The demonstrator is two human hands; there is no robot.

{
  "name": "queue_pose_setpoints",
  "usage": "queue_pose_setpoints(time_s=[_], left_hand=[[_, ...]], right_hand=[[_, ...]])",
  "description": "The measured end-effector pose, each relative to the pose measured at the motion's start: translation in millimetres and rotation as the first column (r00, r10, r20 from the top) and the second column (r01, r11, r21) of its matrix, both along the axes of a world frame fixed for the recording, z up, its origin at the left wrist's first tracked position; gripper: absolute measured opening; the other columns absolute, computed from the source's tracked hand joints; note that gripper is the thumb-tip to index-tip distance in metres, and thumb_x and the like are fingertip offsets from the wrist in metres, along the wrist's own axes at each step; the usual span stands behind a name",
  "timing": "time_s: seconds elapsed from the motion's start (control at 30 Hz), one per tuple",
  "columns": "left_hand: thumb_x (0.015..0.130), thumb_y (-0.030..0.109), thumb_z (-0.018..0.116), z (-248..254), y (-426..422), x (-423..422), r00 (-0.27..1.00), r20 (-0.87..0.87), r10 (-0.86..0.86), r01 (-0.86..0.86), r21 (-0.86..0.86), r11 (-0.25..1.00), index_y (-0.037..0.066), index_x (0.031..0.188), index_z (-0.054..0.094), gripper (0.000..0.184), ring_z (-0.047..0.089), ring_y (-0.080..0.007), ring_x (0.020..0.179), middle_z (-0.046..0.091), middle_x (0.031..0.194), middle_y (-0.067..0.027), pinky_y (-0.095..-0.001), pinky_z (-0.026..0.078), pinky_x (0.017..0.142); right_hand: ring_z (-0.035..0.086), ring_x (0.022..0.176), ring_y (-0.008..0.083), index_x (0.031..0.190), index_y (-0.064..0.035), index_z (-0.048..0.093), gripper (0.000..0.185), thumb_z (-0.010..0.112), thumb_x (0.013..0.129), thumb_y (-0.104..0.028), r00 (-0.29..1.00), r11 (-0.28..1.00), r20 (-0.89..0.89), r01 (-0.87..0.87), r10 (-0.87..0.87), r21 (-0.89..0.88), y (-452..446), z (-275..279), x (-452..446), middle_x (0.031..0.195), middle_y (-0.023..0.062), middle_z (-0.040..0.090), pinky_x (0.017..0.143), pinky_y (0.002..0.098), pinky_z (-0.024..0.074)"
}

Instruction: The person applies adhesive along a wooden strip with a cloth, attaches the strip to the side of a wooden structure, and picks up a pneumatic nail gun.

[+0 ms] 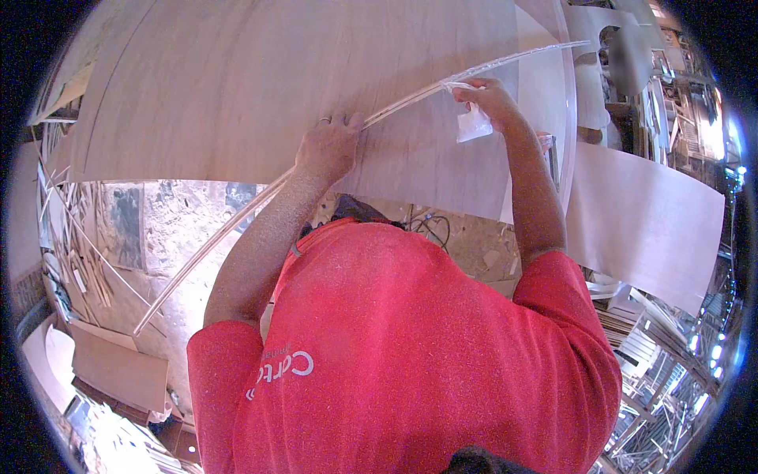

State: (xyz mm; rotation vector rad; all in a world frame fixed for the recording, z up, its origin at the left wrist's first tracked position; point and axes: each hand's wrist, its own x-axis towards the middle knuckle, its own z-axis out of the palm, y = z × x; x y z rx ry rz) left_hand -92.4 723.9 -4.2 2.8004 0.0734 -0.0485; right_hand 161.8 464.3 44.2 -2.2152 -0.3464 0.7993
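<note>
Nearest: my red shirt (410, 332), printed on the chest. My left hand (329, 148), a ring (324, 119) on one finger, lies over the long pale strip (399, 106). Its fingers are close together and bent over the strip; thumb hidden, so I cannot tell whether they pinch it or only press it down.

Strip: runs diagonally across the big pale sheet (237, 95), near end overhanging the sheet's edge above the floor, far end reaching past my right hand (489, 101). Seems to be two thin lengths side by side. Estimate: light, stiff along short spans but whippy over its full length; could snap if bent hard. Best hold looks to be near mid-length, where my left hand is, with the overhang watched for sag. A whitish, shiny line shows along the far part; if wet, I judge it slippery there, so grip the bare portion.

Right hand: thumb and fingers pinch the upper part of a small white bag (474, 125), its lower part hanging free beside the strip. Bag reads as soft, light, easily squeezed; hold high, by the gathered part. Contents: something whitish, apparently; whether liquid or paste, cannot tell.

Beyond: another pale panel (643, 221) to the right, smooth and broad.
</note>
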Motion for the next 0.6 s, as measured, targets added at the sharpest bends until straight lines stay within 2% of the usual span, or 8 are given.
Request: queue_pose_setpoints(time_s=[0.1, 0.17, 0.3, 0.37, 0.6], left_hand=[[0.094, 0.015, 0.060, 0.3, -0.7, -0.6, 1.000, 0.014, 0.008, -0.008, 0.013, 1.000, 0.007, 0.115, 0.056, 0.022, 0.070, -0.0372, 0.105, 0.063, 0.114, -0.0181, -0.0476, 0.063, 0.081], [0.094, 0.015, 0.059, 0.2, -0.6, -0.2, 1.000, -0.004, 0.002, -0.002, 0.010, 1.000, 0.008, 0.115, 0.056, 0.022, 0.069, -0.0372, 0.105, 0.062, 0.114, -0.0180, -0.0481, 0.063, 0.081], [0.094, 0.014, 0.059, -5.2, 0.2, 0.4, 1.000, 0.019, 0.000, 0.000, 0.013, 1.000, 0.008, 0.114, 0.056, 0.021, 0.069, -0.0370, 0.106, 0.062, 0.114, -0.0179, -0.0481, 0.063, 0.081], [0.094, 0.014, 0.059, -9.6, 0.3, 1.4, 1.000, 0.009, -0.006, 0.006, 0.004, 1.000, 0.008, 0.116, 0.056, 0.023, 0.069, -0.0371, 0.108, 0.062, 0.116, -0.0183, -0.0490, 0.062, 0.083], [0.094, 0.013, 0.059, -4.2, -0.5, 1.3, 0.999, -0.042, 0.008, -0.008, -0.010, 1.000, 0.008, 0.121, 0.056, 0.028, 0.067, -0.0380, 0.111, 0.060, 0.122, -0.0197, -0.0505, 0.061, 0.085]], right_hand=[[0.057, 0.064, 0.0094, 0.097, -0.0027, 0.076, 0.026, 0.079, 0.088, -0.027, 1.000, 0.999, 0.002, -0.011, 0.011, -0.036, -0.2, 1.2, 0.5, 0.078, 0.0005, 0.066, 0.054, 0.0289, 0.0441], [0.053, 0.057, 0.0096, 0.083, -0.0091, 0.072, 0.027, 0.077, 0.088, -0.035, 1.000, 1.000, 0.021, -0.013, 0.012, 0.007, 1.1, 3.5, -3.7, 0.068, -0.0027, 0.060, 0.052, 0.0299, 0.0392], [0.053, 0.057, 0.0099, 0.083, -0.0089, 0.072, 0.027, 0.078, 0.086, -0.035, 1.000, 1.000, -0.001, -0.009, 0.009, 0.010, -0.2, 5.7, -2.9, 0.067, -0.0024, 0.060, 0.052, 0.0301, 0.0395], [0.055, 0.060, 0.0091, 0.092, -0.0057, 0.075, 0.021, 0.079, 0.089, -0.027, 0.999, 1.000, -0.044, 0.010, -0.010, 0.011, -0.7, 4.8, -0.4, 0.073, -0.0009, 0.063, 0.052, 0.0292, 0.0411], [0.054, 0.059, 0.0097, 0.091, -0.0059, 0.075, 0.021, 0.079, 0.089, -0.026, 0.996, 0.999, -0.086, 0.020, -0.017, 0.027, -1.4, 1.8, 1.3, 0.073, -0.0004, 0.063, 0.054, 0.0296, 0.0420]])
